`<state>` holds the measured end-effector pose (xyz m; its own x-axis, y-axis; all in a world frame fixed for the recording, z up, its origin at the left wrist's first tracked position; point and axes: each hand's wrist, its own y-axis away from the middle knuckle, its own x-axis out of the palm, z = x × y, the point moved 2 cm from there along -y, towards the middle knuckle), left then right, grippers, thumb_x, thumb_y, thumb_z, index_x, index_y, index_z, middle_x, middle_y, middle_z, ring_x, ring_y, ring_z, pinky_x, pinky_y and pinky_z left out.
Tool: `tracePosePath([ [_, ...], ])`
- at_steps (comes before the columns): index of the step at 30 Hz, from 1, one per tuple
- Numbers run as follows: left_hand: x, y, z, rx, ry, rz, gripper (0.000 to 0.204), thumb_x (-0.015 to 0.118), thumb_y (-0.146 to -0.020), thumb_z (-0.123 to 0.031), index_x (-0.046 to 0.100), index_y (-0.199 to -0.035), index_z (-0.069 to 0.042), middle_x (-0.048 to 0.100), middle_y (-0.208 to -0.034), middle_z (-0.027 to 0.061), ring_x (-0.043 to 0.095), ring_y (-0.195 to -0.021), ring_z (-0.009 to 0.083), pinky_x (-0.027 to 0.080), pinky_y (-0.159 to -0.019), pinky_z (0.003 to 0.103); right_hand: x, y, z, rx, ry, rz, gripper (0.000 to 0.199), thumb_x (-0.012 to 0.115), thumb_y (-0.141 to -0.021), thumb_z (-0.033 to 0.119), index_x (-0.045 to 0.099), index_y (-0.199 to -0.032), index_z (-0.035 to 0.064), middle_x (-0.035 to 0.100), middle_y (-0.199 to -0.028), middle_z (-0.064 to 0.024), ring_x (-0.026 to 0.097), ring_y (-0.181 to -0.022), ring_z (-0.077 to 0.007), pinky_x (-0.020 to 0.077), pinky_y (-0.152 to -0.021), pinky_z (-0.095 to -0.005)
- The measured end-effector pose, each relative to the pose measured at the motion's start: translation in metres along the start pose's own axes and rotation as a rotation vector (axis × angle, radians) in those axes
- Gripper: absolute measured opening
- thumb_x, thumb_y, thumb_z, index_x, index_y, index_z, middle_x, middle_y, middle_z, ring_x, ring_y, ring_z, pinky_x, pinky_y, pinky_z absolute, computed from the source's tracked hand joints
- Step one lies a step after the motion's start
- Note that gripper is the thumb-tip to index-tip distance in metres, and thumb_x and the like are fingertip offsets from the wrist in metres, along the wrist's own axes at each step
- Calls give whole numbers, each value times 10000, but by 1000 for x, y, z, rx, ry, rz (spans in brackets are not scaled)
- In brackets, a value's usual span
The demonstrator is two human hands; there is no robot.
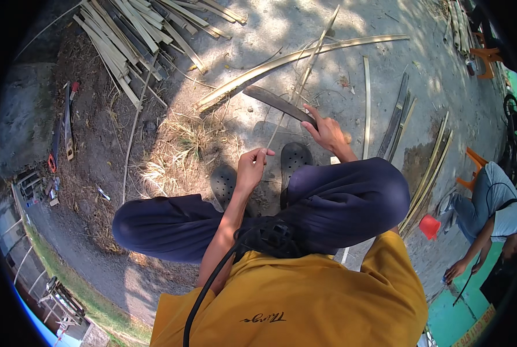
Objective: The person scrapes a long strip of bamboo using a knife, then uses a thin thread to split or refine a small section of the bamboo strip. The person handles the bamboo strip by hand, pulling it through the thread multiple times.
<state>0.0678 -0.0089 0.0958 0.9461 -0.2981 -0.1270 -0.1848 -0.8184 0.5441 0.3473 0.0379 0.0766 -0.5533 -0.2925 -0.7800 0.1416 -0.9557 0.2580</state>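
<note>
My left hand (251, 170) is closed, pinching the near end of a thin bamboo strip (311, 58) between thumb and fingers. The strip runs away from me, passing the knife and crossing a longer split bamboo piece (305, 54) on the ground. In my right hand (329, 136) is a large, dark-bladed knife (274, 103), its blade pointing far left and lying across the strip. Index finger and thumb stretch toward the blade. The brown end of the handle shows beside the palm; the rest is hidden by the hand. Whether the edge touches the strip I cannot tell.
A pile of split bamboo (119, 43) lies far left, near a saw (54, 139) with an orange handle. More strips (429, 173) lie to the right. A red container (429, 226) stands near another person (481, 202) at the right. Dry shavings (180, 139) cover the ground by my feet.
</note>
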Motion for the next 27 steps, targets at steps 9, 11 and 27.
tracePosePath([
  [9,-8,-5,-6,129,-144,-140,295,558,-1051,-220,789,-1001,-44,488,-599,6,453,-558,84,379,-536,315,3,11,24,-81,77,100,660,515,-1044,543,366,-1572,175,663,-686,-233,676,-736,-494,524,-747,-563],
  [11,-9,0,-4,112,-145,-115,295,557,-1050,-218,789,-1003,-42,500,-603,12,456,-559,86,383,-540,317,-6,1,1,-16,42,58,662,514,-1044,546,364,-1574,179,655,-671,-230,669,-724,-495,516,-738,-565],
  [27,-15,2,0,139,-176,-131,291,573,-1061,-224,785,-1000,-34,483,-591,-9,425,-554,76,356,-522,310,-10,-8,-3,39,95,19,692,504,-1047,540,302,-1594,166,675,-735,-252,674,-736,-486,521,-746,-557],
])
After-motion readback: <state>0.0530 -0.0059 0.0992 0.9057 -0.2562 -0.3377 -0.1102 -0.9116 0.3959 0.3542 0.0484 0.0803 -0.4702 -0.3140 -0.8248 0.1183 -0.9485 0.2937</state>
